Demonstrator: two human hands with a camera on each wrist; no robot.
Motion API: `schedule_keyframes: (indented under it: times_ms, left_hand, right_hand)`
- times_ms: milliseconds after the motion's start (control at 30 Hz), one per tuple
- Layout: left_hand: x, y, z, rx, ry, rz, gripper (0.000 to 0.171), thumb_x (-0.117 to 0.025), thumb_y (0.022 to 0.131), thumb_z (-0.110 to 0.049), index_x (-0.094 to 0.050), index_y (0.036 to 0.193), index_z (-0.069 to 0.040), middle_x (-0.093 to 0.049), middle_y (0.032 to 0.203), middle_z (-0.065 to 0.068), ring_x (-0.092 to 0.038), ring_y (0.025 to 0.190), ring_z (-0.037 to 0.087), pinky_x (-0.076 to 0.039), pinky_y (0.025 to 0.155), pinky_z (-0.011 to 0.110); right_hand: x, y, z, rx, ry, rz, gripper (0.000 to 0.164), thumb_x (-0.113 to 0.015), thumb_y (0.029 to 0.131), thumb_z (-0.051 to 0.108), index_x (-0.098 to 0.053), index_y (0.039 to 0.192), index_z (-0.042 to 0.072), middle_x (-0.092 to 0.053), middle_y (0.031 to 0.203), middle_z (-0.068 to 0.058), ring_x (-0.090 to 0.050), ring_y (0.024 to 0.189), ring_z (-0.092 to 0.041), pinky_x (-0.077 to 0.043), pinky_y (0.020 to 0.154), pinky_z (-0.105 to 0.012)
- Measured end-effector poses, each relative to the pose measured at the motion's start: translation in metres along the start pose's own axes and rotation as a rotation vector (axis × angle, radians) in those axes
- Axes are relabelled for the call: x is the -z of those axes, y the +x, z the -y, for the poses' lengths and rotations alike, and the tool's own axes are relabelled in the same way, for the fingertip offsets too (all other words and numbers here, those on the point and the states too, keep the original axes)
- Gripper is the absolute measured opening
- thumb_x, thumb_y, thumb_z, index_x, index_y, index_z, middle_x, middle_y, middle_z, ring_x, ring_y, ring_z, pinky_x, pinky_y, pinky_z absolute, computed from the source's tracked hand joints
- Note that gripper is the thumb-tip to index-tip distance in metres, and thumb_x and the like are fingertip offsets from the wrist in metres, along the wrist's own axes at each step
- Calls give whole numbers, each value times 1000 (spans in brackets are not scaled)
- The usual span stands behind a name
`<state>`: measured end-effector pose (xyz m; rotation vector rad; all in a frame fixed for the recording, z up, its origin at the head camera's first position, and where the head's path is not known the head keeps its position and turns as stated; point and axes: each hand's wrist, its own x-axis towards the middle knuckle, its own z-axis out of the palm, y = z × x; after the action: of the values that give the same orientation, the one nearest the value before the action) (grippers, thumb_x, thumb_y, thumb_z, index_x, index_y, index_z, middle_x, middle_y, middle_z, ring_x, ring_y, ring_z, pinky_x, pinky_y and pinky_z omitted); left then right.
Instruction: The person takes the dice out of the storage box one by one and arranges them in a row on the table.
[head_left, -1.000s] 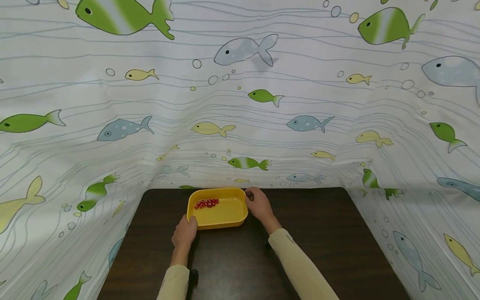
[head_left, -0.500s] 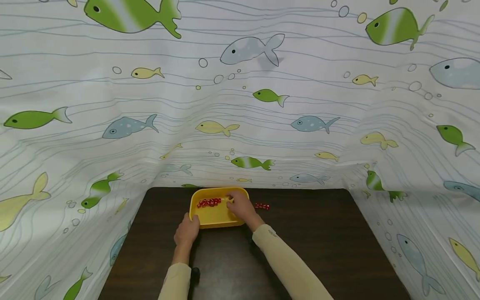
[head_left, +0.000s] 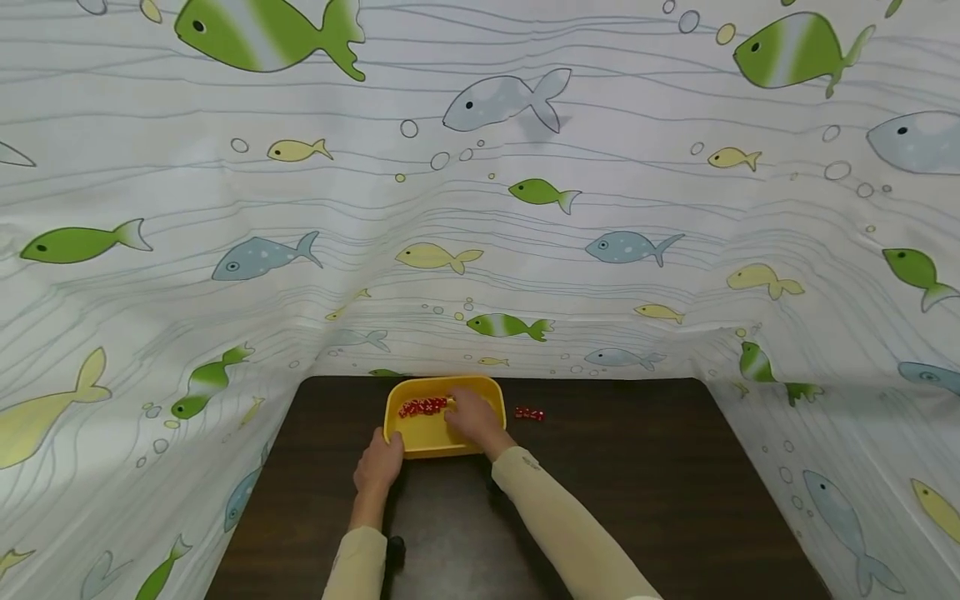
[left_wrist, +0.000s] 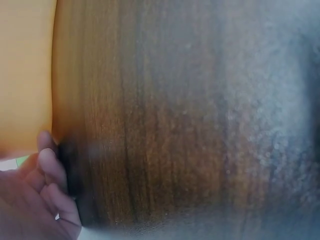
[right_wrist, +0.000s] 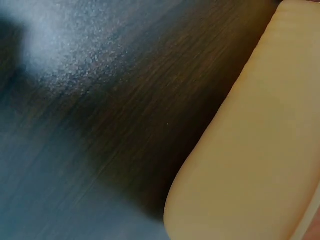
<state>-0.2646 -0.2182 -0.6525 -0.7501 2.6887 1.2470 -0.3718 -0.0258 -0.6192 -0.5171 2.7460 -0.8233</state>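
A yellow tray (head_left: pixel 423 439) lies at the table's far side, its outer wall (left_wrist: pixel 25 75) large in the left wrist view. My left hand (head_left: pixel 378 462) grips its near left corner, thumb over the rim and fingers underneath. Inside, red dice with white pips (head_left: pixel 420 407) are lined up along the back left. My right hand (head_left: pixel 477 421) reaches over the tray's right side, fingertips right at the right end of those dice; I cannot tell whether they pinch one. The yellow wall (right_wrist: pixel 250 140) fills the right part of the right wrist view, where the fingers are hidden.
On the dark wooden table (head_left: pixel 637 483), a short row of several red dice (head_left: pixel 529 413) lies just right of the tray. A white cloth with printed fish (head_left: pixel 480 275) hangs behind the table and along both sides.
My right hand has moved left from outside the tray's right rim, over it, to the dice inside. The dice row on the table has come into sight. My left hand keeps its grip.
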Motion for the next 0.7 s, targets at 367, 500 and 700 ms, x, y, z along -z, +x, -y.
schedule_keyframes:
  times_ms: [367,500,700]
  left_hand:
    - [-4,0,-1,22,-5,-18,66,-31,109,-44,-37,159,-1,-63,134,29,-63,102,42,-47,93,64]
    - [-4,0,-1,20,2,-26,67,-32,109,-44,-37,160,-2,-63,135,29,-65,105,44,-48,93,64]
    - [-4,0,0,37,-7,-30,69,-31,109,-45,-34,162,-1,-61,142,31,-65,112,47,-46,98,67]
  right_hand:
    - [-8,5,-2,23,-119,44,53,-66,105,27,-54,155,16,-62,152,-8,-61,133,-27,-49,116,-49]
    - [-11,7,-5,39,-146,47,55,-66,105,27,-53,157,16,-61,153,-8,-61,135,-27,-49,116,-48]
    - [-16,13,-4,55,-133,38,54,-68,102,21,-57,154,16,-62,149,-9,-61,129,-26,-48,116,-49]
